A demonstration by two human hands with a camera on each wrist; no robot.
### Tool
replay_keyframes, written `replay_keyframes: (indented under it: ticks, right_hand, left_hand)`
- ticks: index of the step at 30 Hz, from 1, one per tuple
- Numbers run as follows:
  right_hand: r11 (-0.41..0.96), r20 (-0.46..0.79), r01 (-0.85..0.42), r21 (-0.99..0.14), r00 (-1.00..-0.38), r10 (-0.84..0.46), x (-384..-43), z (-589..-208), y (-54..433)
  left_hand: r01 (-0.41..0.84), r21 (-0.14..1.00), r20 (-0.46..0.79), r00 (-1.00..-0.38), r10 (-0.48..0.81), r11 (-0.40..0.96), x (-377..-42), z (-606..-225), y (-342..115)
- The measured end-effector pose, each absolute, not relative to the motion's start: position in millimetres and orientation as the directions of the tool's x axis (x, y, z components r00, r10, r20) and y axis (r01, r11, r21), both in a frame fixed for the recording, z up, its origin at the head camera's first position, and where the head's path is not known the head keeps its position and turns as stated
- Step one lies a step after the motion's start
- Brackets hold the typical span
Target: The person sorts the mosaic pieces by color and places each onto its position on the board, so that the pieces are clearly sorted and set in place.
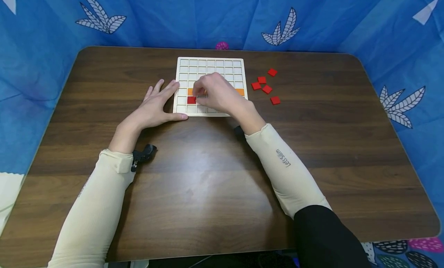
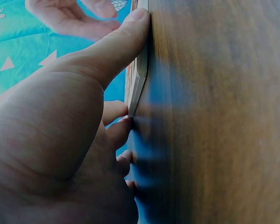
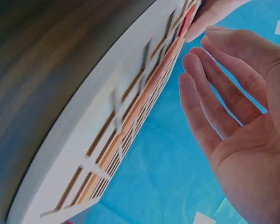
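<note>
A white grid board (image 1: 211,63) lies on the table, a row of orange tiles (image 1: 239,92) partly covered by my right hand. A red tile (image 1: 191,100) sits in a cell just nearer than that row's left end. My left hand (image 1: 152,108) rests at the board's near left corner, thumb along the near edge and fingertips against the left side. Over the board, my right hand (image 1: 218,92) hovers with bent fingers close to the red tile. In the right wrist view the fingers (image 3: 228,98) are loosely bent, with nothing seen between them and the thumb.
Several loose red tiles (image 1: 266,89) lie on the brown wooden table (image 1: 194,175) to the right of the board. A blue patterned cloth (image 1: 166,19) hangs behind and beside the table. A black wrist camera (image 1: 145,154) is on the left wrist.
</note>
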State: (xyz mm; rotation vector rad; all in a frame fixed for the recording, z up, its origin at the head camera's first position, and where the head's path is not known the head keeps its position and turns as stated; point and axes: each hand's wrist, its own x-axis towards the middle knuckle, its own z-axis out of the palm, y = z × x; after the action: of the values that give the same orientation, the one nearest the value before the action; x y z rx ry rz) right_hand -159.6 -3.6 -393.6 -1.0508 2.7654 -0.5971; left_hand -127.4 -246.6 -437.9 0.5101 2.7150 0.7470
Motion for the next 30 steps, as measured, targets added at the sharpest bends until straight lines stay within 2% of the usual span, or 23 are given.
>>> replay_keyframes:
  ticks: [8,14,30]
  right_hand:
    - [0.691,0.065,-0.602,-0.399,-0.771,-0.634,-162.5,-393.4,31.6]
    - [0.745,0.04,-0.529,-0.406,-0.825,-0.564,-169.4,-393.6,58.6]
    - [0.817,0.01,-0.347,-0.46,-0.922,-0.386,-183.6,-397.7,131.4]
  left_hand:
    - [0.267,0.525,-0.166,-0.899,0.405,0.808,-129.7,-437.5,-245.2]
    - [0.265,0.522,-0.167,-0.9,0.403,0.811,-130.9,-438.3,-243.5]
    - [0.252,0.521,-0.183,-0.9,0.395,0.815,-130.3,-435.6,-241.8]
